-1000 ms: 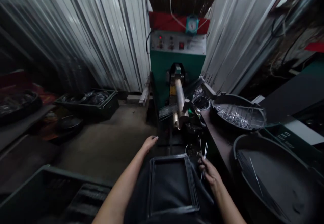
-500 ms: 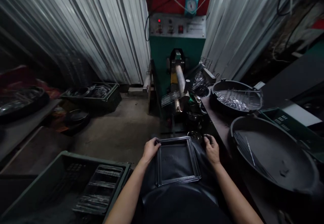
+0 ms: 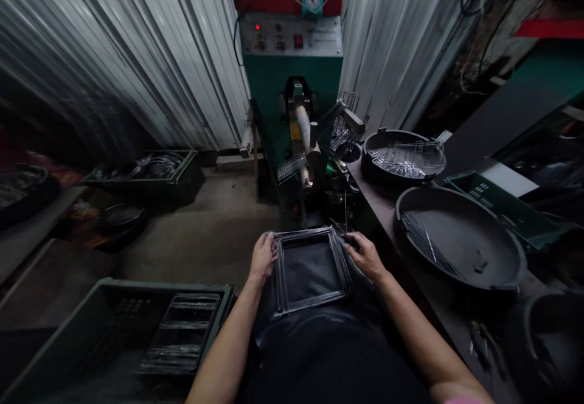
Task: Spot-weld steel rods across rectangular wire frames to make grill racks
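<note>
A rectangular frame of stacked metal wire (image 3: 279, 282) lies on my lap over a dark apron. My left hand (image 3: 262, 256) grips the frame's left far corner. My right hand (image 3: 364, 255) rests against its right far corner, fingers curled, with thin metal rods standing up just beside the fingers; whether it holds them I cannot tell. In front of me stands a green machine (image 3: 292, 81) with a grey cylinder (image 3: 302, 121) pointing toward me.
A green crate (image 3: 114, 297) at the lower left holds more wire frames (image 3: 182, 331). On the bench at the right sit a round black basin (image 3: 460, 243) with a few rods and a farther basin (image 3: 401, 154) with a wire rack. Corrugated metal walls close in behind.
My left hand moved from beyond the frame onto its left corner. My right hand lowered the rods it held and came to the frame's right corner. The view shifted right.
</note>
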The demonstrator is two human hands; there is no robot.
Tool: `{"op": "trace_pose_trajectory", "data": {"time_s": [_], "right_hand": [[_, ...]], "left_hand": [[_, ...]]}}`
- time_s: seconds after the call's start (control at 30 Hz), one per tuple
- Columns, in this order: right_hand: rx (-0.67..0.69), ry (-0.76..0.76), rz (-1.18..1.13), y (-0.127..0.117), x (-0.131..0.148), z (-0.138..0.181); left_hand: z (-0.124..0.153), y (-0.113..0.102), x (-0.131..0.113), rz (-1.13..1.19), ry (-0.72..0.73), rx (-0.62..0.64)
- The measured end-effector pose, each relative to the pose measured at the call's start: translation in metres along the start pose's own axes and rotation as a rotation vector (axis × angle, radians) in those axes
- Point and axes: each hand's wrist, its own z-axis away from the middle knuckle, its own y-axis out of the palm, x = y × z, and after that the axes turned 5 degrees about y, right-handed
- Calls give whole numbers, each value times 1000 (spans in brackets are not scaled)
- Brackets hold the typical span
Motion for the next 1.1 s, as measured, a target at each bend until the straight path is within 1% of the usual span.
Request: {"op": "trace_pose_trajectory", "data": {"time_s": [0.07,0.17,0.27,0.37,0.47,0.6,0.7,0.8,0.93,1.03,1.1], "right_hand": [[138,-101,-9,-2,28,0],[361,-223,17,6,60,2],[535,-260,129,21,76,5],[623,-216,304,32,78,6],[646,-176,421,36,75,4],[621,-139,488,35,71,4],[624,-135,490,35,70,4],[627,-122,483,34,70,3],[619,-89,476,33,72,-1],[616,-64,466,32,72,-5],[618,-52,448,30,71,-8]], "left_hand": [[-6,10,-11,27,33,13],[-18,30,-26,75,68,35],[-29,52,-37,135,104,46],[-33,70,-43,167,135,84],[-33,80,-42,174,134,109],[-34,82,-38,174,119,106],[-33,81,-36,126,144,137],[-28,79,-36,26,199,182],[-21,80,-36,-111,257,189],[-23,82,-32,-119,259,184],[-28,84,-28,-106,253,202]]}}
